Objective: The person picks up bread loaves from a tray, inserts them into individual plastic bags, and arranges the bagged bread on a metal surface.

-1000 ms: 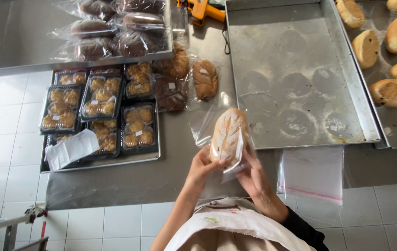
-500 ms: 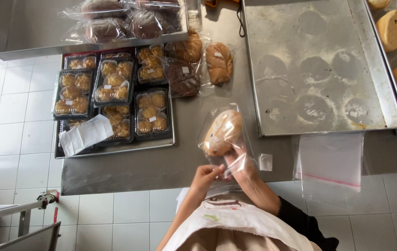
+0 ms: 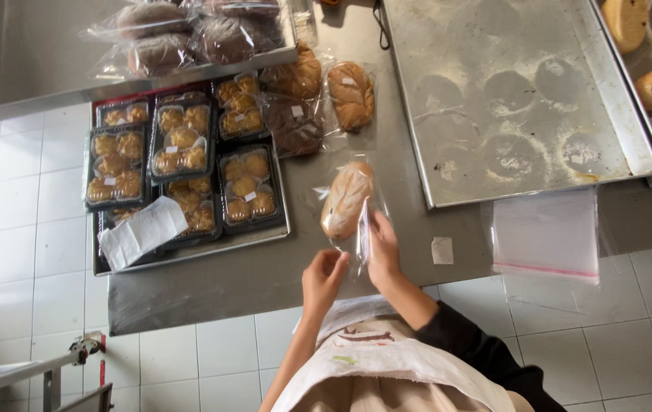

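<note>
**A:** What do I have in the hands now?

**B:** From my screen, the right hand [image 3: 382,252] pinches the open end of the clear plastic bag with the oval golden bread loaf [image 3: 346,200] inside. The loaf lies just beyond the fingertips, over the grey steel table [image 3: 211,282]. The left hand [image 3: 323,276] is beside it, fingers half curled and loose; I see nothing held in them.

**B:** I judge the loaf light and soft, easy to squash, and the film thin and slippery. I would hold it at the empty bag end, or support it from below, not squeeze the crust.

**A:** And the packages?

**B:** Far left of the left fingers, clear lidded boxes of small yellow buns [image 3: 181,141] stand on a tray, each with a small white label. A white folded paper [image 3: 141,233] lies on them. Ahead of the fingers, bagged brown loaves [image 3: 350,95] carry white square stickers. Right of the right fingers lies a small white sticker [image 3: 442,250], then a stack of empty clear bags with a pink strip [image 3: 546,236].
</note>
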